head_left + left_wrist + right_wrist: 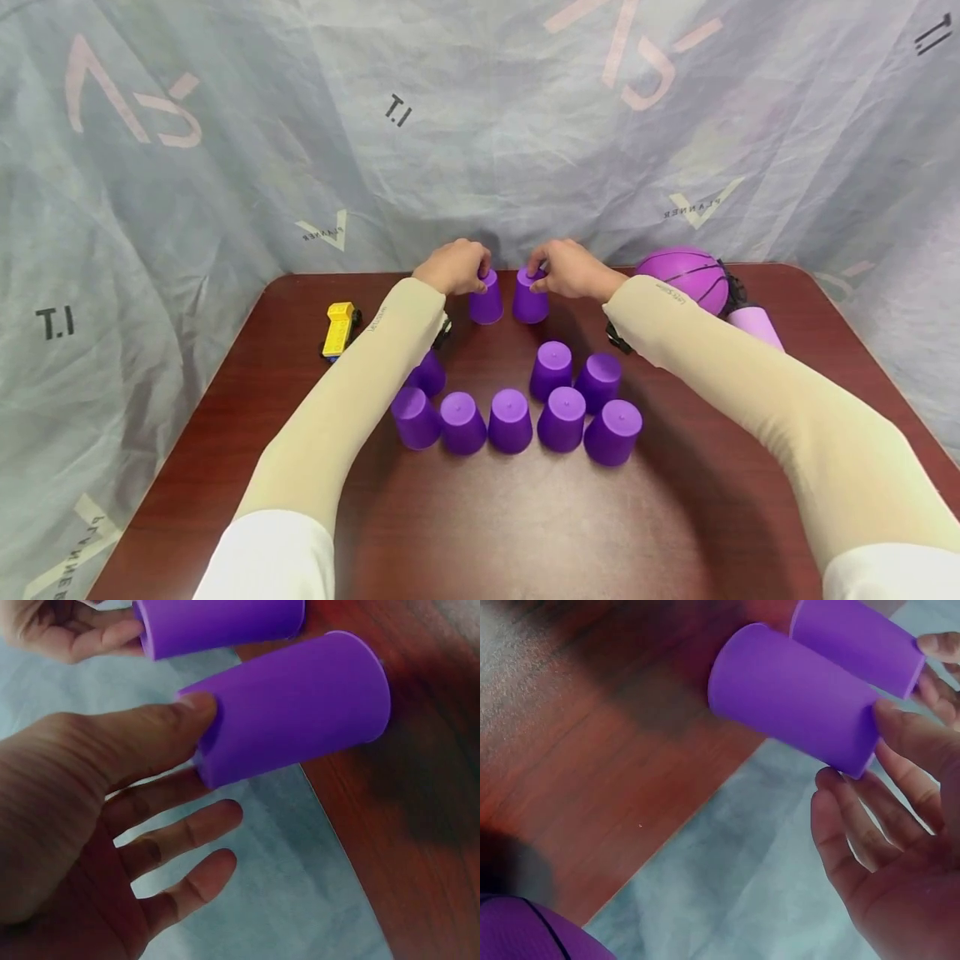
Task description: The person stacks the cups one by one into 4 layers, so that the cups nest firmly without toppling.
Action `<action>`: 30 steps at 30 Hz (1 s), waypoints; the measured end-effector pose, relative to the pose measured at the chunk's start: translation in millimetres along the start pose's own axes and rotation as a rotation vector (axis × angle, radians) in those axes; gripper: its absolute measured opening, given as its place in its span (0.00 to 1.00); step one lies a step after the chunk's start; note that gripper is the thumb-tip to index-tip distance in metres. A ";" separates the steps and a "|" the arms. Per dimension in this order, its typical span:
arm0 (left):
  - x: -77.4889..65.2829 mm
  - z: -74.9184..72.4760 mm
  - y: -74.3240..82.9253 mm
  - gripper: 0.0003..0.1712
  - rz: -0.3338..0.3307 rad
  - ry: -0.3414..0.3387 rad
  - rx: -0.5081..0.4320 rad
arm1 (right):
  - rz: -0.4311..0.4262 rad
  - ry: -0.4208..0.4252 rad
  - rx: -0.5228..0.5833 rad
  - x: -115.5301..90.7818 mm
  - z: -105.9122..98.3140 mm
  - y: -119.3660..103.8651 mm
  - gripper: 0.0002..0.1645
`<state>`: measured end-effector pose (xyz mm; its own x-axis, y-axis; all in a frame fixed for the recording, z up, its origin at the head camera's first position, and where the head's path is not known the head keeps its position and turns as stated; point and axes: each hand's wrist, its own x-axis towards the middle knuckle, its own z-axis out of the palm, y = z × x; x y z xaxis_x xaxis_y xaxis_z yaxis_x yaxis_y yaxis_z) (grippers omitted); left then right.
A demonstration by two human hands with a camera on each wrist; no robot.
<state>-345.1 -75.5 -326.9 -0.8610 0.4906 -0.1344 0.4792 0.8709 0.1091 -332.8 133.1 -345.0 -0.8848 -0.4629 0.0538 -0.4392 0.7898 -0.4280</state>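
Observation:
At the far edge of the table, two upside-down purple cups stand side by side with a narrow gap between them. My left hand [453, 265] pinches the left cup [486, 304] near its closed top, thumb [196, 712] on the near side. The other fingers of that hand are spread apart in the left wrist view. My right hand [572, 268] grips the right cup [530, 305] the same way, its thumb [896, 724] at the upper rim of the base. Nearer to me stand several more upturned purple cups [510, 423], partly hidden on the left by my sleeve.
A yellow toy truck [339, 329] sits at the left. At the back right lie a purple ball [684, 279] and a light purple cylinder [756, 327]. A grey printed cloth [480, 125] hangs behind the dark red table [510, 533].

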 end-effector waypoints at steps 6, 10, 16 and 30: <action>-5.8 -2.0 13.6 0.11 0.001 0.013 0.007 | 0.040 0.005 0.007 -6.1 -0.4 -3.2 0.10; -6.8 -5.7 18.7 0.10 -0.019 0.030 0.021 | 0.035 0.015 -0.028 -7.2 -5.0 -8.6 0.09; -5.6 -5.6 21.8 0.10 -0.030 0.035 0.026 | 0.045 -0.004 -0.061 -7.8 -7.1 -11.7 0.09; -10.9 -4.1 27.7 0.05 -0.075 0.034 0.045 | 0.075 0.016 -0.067 -11.3 -0.6 -10.5 0.09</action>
<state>-323.2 -56.9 -318.3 -0.8995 0.4238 -0.1066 0.4201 0.9058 0.0558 -318.3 130.2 -340.6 -0.9177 -0.3955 0.0380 -0.3806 0.8474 -0.3703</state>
